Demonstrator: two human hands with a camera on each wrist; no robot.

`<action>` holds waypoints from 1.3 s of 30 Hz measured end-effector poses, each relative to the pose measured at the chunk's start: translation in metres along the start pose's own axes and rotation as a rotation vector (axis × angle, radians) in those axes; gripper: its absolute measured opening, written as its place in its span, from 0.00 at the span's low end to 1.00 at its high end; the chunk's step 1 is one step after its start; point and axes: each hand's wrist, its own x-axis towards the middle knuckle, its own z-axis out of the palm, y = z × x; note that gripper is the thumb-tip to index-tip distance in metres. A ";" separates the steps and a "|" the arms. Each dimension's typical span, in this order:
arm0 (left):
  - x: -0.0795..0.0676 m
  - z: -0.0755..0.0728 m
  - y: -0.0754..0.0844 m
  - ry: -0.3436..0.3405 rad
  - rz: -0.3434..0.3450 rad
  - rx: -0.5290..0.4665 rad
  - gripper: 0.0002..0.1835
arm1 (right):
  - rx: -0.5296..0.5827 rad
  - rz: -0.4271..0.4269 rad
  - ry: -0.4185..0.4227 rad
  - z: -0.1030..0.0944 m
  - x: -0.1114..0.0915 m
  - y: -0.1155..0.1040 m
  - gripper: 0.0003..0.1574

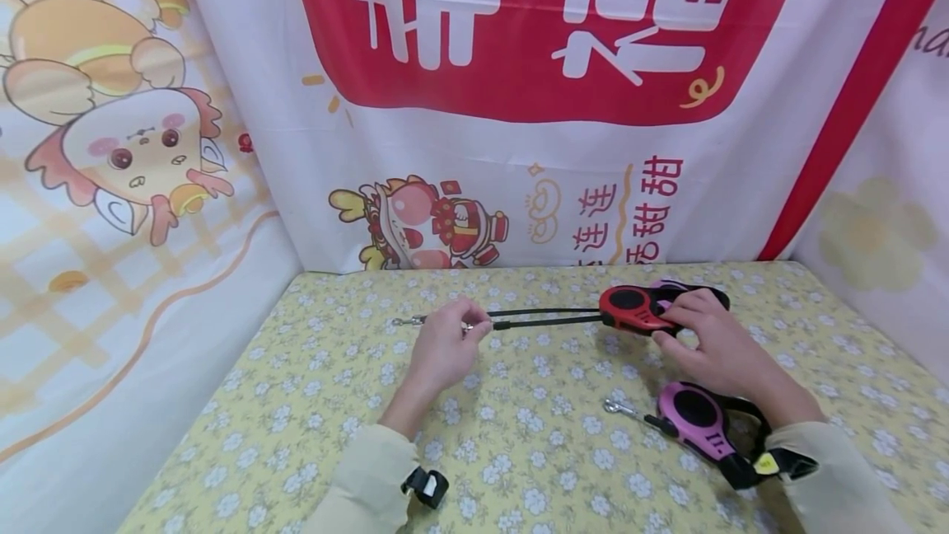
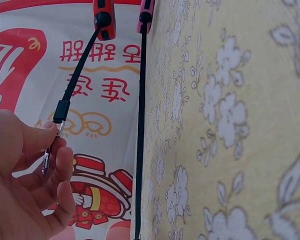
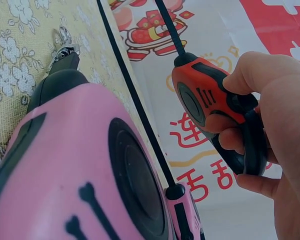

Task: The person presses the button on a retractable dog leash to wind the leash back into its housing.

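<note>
My right hand grips the handle of a red and black retractable dog leash, fingers curled through the handle and thumb on top, as the right wrist view shows. A black strap runs from its nozzle to my left hand. There, thumb and fingers pinch the silver clip at the strap's end. Behind the red leash lies a pink retractable leash, mostly hidden in the head view. Its black strap is also drawn out leftward, and its metal clip lies beyond my left hand.
Another pink retractable leash lies on the table nearer to me, beside my right forearm, its strap wound in and its silver clip pointing left. A flowered yellow cloth covers the table. Printed white fabric hangs along the back and sides.
</note>
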 end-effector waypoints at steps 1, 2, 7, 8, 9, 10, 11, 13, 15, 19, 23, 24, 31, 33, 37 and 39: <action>0.000 0.000 0.000 -0.002 0.001 -0.001 0.03 | -0.001 0.002 0.000 0.000 0.000 0.000 0.19; 0.000 0.000 0.000 -0.002 0.003 -0.003 0.03 | -0.001 0.005 -0.001 0.000 0.000 0.000 0.19; -0.002 -0.001 0.001 -0.013 0.014 -0.024 0.02 | -0.002 0.016 -0.006 -0.001 0.000 -0.002 0.20; -0.002 -0.001 0.001 -0.015 0.019 -0.026 0.03 | -0.001 0.017 -0.006 -0.001 0.000 -0.002 0.20; -0.002 -0.001 0.001 -0.018 0.024 -0.030 0.03 | 0.000 0.015 -0.005 -0.001 0.000 -0.001 0.20; -0.002 0.000 0.001 -0.021 0.031 -0.030 0.04 | 0.001 0.014 -0.003 -0.001 0.000 -0.001 0.20; -0.002 0.000 0.001 -0.024 0.036 -0.030 0.04 | 0.002 0.014 -0.001 -0.002 -0.001 -0.001 0.19; -0.002 0.001 0.002 -0.031 0.044 -0.032 0.04 | 0.000 0.011 0.000 -0.002 -0.001 -0.001 0.19; -0.002 0.001 0.002 -0.036 0.047 -0.032 0.04 | 0.000 0.009 0.001 -0.003 -0.001 -0.001 0.18; -0.003 0.001 0.002 -0.034 0.037 -0.031 0.04 | 0.000 0.011 -0.005 -0.004 -0.001 -0.003 0.19; -0.004 0.000 0.003 -0.033 0.021 -0.024 0.04 | 0.003 0.022 -0.019 -0.004 -0.001 -0.006 0.21; -0.005 -0.001 0.003 -0.034 0.017 -0.023 0.04 | 0.003 0.024 -0.022 -0.004 -0.001 -0.007 0.21; -0.007 -0.001 0.002 -0.033 0.000 -0.020 0.03 | 0.012 0.023 -0.021 -0.002 -0.002 -0.010 0.22; -0.007 -0.001 0.002 -0.030 0.000 -0.022 0.04 | 0.017 0.019 -0.015 -0.003 -0.002 -0.011 0.21; -0.007 0.001 0.002 -0.032 0.006 -0.034 0.05 | 0.021 -0.001 -0.001 -0.004 -0.001 -0.013 0.19; -0.007 0.002 0.002 -0.035 0.003 -0.043 0.06 | 0.021 -0.012 0.005 -0.004 0.000 -0.013 0.18</action>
